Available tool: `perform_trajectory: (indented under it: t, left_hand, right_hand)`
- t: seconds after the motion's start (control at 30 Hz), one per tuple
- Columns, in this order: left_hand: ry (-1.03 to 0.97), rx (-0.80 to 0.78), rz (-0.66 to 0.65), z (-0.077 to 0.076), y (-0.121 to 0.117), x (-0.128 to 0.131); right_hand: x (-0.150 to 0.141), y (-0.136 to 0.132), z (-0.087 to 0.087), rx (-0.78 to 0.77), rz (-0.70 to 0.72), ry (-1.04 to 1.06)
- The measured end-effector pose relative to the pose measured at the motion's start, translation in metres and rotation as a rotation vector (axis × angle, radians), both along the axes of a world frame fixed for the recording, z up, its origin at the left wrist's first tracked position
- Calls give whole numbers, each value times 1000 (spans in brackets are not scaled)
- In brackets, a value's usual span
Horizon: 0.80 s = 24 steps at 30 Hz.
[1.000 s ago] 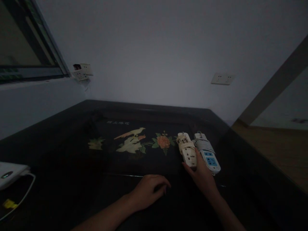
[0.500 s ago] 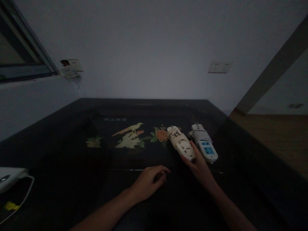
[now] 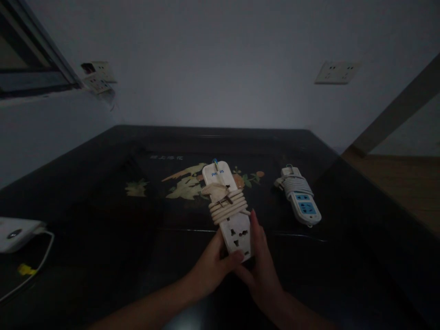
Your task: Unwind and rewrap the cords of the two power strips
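A cream power strip (image 3: 227, 206) with its cord wound round its middle and the plug tucked on top lies lifted over the dark table (image 3: 103, 215), in front of me. My right hand (image 3: 261, 266) grips its near end from the right, fingers along its side. My left hand (image 3: 209, 268) holds the same near end from the left, thumb on its face. A second power strip (image 3: 301, 201), white with blue sockets and a grey wound cord, lies on the table to the right, apart from both hands.
The table top has an inlaid bird and flower picture (image 3: 187, 183). A white device (image 3: 15, 233) with a white cable lies at the left edge. Wall sockets sit at back left (image 3: 98, 75) and back right (image 3: 337, 72). Wooden floor (image 3: 405, 183) shows at right.
My right hand has brought the cream power strip from beside the blue one toward the middle and nearer to me. My left hand, resting on the table before, now holds its near end.
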<state>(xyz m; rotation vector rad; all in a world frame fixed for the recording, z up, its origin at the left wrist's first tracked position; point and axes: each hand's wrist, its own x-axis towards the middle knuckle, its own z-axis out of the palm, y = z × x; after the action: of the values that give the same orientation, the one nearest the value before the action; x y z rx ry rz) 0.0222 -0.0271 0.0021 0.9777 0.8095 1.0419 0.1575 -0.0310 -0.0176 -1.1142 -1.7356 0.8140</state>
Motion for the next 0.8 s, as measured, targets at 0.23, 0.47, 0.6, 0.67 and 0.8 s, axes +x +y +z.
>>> perform_trajectory:
  t: [0.23, 0.47, 0.6, 0.67, 0.8]
  left_hand:
    - [109, -63, 182, -1, 1, 5]
    - [168, -131, 311, 3, -2, 8]
    - [165, -178, 328, 5, 1, 8]
    - [178, -191, 339, 5, 4, 5]
    - [210, -146, 368, 5, 12, -7]
  right_hand:
    - [-5, 0, -1, 14, 49, -41]
    - [-6, -2, 1, 35, 70, -38]
    - [-6, -2, -4, 31, 66, -57]
    - [-2, 1, -4, 39, 82, -60]
    - [17, 18, 12, 83, 254, -74]
